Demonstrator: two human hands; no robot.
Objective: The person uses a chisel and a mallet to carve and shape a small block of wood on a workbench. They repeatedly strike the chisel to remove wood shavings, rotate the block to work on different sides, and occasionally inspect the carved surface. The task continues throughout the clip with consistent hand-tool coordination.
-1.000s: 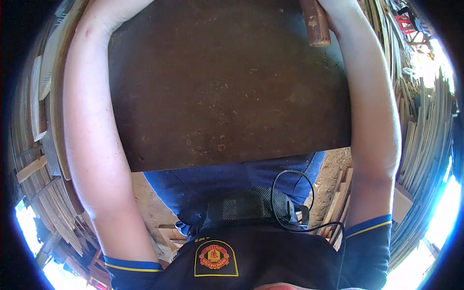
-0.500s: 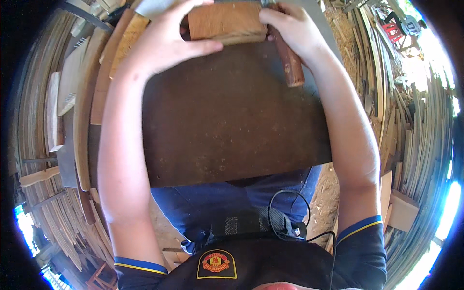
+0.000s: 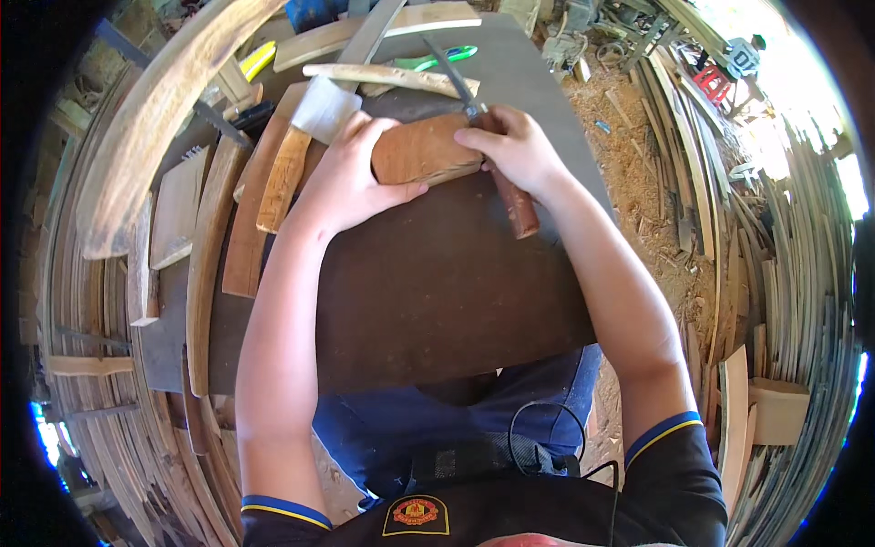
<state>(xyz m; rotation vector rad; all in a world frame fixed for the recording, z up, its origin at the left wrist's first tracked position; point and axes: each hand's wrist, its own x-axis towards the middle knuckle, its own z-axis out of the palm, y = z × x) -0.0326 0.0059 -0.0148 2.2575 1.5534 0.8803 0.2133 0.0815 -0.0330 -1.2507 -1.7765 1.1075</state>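
A reddish-brown wooden block (image 3: 421,151) is held over the far part of the dark table, its top face toward me. My left hand (image 3: 351,169) grips its left end, thumb along the near edge and fingers on the far side. My right hand (image 3: 518,150) is closed around a long metal tool with a brown wooden handle (image 3: 518,208). Its thumb presses on the block's right end. The narrow metal part points away, toward the far side of the table; whether it is a file or a chisel I cannot make out. The right fingers are mostly hidden.
Left of my hands on the dark table (image 3: 437,301) lie a wood-handled broad metal blade (image 3: 325,108), several boards and a curved timber (image 3: 173,118). Beyond the block are a pale stick (image 3: 392,77) and a green-handled tool (image 3: 442,58). Timber stacks (image 3: 802,273) line the right; a person sits far off.
The view has shifted, so more of the table's far side shows. Both hands still hold the block and the tool; the block looks slightly turned, its right end farther away.
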